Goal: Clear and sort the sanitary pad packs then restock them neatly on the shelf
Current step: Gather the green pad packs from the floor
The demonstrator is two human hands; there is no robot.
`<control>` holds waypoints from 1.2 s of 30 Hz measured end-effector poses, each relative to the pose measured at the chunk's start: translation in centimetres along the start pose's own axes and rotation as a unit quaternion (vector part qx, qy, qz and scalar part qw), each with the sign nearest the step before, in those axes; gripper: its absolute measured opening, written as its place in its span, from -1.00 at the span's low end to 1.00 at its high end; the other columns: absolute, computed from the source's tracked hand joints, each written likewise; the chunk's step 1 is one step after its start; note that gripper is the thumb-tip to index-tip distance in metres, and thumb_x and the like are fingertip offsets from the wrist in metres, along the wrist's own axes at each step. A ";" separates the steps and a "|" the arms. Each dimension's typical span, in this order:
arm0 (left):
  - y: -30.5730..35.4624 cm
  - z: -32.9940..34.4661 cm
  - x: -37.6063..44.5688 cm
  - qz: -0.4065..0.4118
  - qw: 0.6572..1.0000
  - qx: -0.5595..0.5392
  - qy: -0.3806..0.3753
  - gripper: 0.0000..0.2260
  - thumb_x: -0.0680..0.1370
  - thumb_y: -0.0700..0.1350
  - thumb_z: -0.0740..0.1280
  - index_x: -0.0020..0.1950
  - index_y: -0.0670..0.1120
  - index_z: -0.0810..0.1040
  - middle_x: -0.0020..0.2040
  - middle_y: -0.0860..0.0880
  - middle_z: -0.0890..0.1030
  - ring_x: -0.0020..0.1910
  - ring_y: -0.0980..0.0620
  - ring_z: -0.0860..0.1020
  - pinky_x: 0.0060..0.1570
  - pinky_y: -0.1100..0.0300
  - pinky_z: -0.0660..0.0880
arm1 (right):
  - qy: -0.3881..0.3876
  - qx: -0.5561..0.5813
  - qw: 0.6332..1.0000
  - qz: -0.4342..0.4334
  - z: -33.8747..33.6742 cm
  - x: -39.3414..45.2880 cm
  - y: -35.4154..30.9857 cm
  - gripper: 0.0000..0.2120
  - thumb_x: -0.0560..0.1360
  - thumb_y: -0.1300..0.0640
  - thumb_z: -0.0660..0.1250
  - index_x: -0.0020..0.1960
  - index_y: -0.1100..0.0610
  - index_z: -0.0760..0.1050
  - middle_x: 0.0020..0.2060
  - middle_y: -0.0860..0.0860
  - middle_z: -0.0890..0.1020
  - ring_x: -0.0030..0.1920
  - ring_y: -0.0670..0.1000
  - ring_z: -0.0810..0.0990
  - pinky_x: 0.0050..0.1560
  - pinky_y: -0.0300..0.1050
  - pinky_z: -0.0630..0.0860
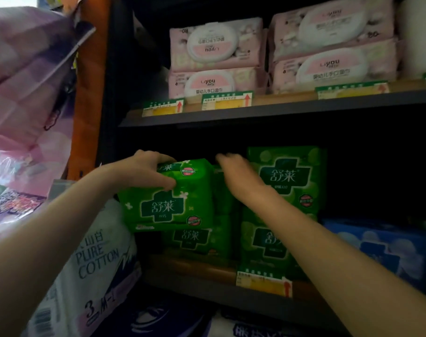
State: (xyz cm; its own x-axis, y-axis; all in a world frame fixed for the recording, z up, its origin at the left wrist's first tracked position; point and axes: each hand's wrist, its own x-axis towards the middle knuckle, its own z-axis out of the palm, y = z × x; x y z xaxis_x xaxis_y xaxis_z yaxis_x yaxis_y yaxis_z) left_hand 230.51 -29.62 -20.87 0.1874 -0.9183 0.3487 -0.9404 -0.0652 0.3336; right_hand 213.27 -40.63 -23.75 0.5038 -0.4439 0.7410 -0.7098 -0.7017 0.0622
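Head view puts you mid-job, as I judge it: your left hand has its fingers curled over the top edge of a green pad pack, thumb on its face, holding it out at the front left of the lower shelf. Whether that pack is coming off or going back cannot be read from one moment. Your right hand reaches into the gap between that pack and the tall green stack; it is blurred, its fingers look loosely bent, and I cannot tell if they pinch anything.

Several green packs sit on the shelf below and behind your hands, some upright, one low at the front, not in even rows, so sorting and tidy restocking seem largely undone. Blue packs lie to the right on the same shelf. Pink wipe packs on the shelf above look untouched.

Hard to make out: the dark back of the lower shelf, the shelf's right end, and what stands behind the held pack. A white cotton pack and pink bags at left are cut off by the frame.
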 end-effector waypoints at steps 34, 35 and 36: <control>-2.2 10.4 2.5 0.066 0.968 -0.068 0.231 -0.27 0.50 0.13 0.30 0.39 0.28 -0.23 0.53 -0.11 -0.23 0.48 -0.27 -0.11 0.41 -0.17 0.00 | -0.047 0.293 0.943 0.152 6.5 -3.4 -2.2 -0.01 0.45 -0.09 0.39 0.52 0.23 -0.24 0.36 0.19 0.35 0.32 0.13 0.40 0.25 0.02 0.45; -1.9 10.4 2.8 0.058 0.970 -0.063 0.229 -0.28 0.51 0.13 0.28 0.40 0.27 -0.22 0.53 -0.13 -0.24 0.48 -0.28 -0.11 0.41 -0.16 -0.01 | -0.058 0.293 0.942 0.156 6.3 -3.1 -1.9 -0.04 0.47 -0.07 0.38 0.52 0.23 -0.22 0.36 0.19 0.36 0.32 0.14 0.40 0.25 0.00 0.44; -1.2 10.4 3.2 0.044 0.972 -0.060 0.225 -0.28 0.52 0.13 0.27 0.43 0.26 -0.23 0.53 -0.14 -0.24 0.48 -0.28 -0.11 0.41 -0.16 -0.01 | -0.068 0.298 0.937 0.167 6.0 -2.7 -1.6 -0.09 0.48 -0.03 0.37 0.52 0.23 -0.17 0.34 0.19 0.37 0.31 0.14 0.42 0.24 -0.01 0.44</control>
State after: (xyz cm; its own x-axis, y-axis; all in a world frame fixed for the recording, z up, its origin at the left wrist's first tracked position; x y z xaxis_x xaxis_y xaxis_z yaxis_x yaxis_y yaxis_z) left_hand 229.30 -36.53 -29.34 0.2383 -0.6536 0.7184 -0.9233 0.0768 0.3762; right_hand 216.00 -41.64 -29.90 0.3885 -0.7329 0.5585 -0.4588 -0.6795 -0.5725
